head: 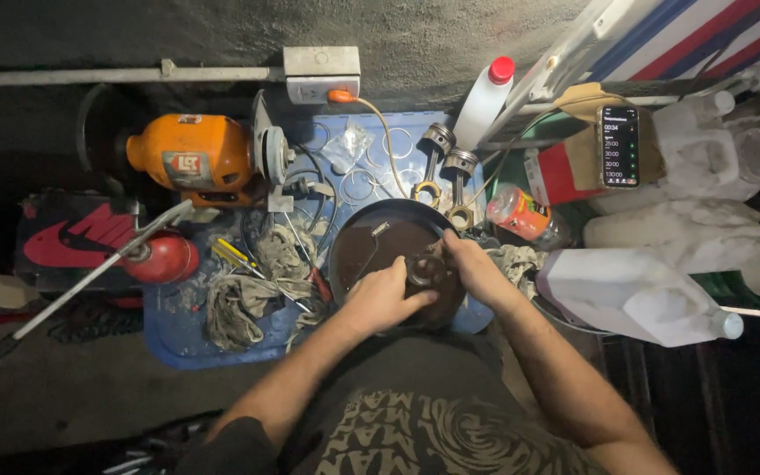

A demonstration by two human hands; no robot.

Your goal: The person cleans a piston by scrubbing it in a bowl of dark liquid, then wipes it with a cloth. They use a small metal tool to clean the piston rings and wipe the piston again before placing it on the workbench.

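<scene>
Piston sat over the dark round pan at frame centre, my left hand and right hand both clenched around it; two pistons with rods waited above, apparently cleaned.

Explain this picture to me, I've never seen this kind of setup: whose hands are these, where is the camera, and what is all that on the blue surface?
There is no machine: a person works with bare hands, and the one camera sits on their head, looking straight down. The left hand and right hand both grip a small dark metal part over a round dark pan of brownish liquid. The pan rests on a blue plastic tray. Also there: grey rags, a yellow-handled screwdriver, thin metal rings and two pistons with connecting rods. Behind stands an orange bench grinder; a red oil can lies left. On the right are translucent white plastic jugs and a phone with a lit screen.
</scene>
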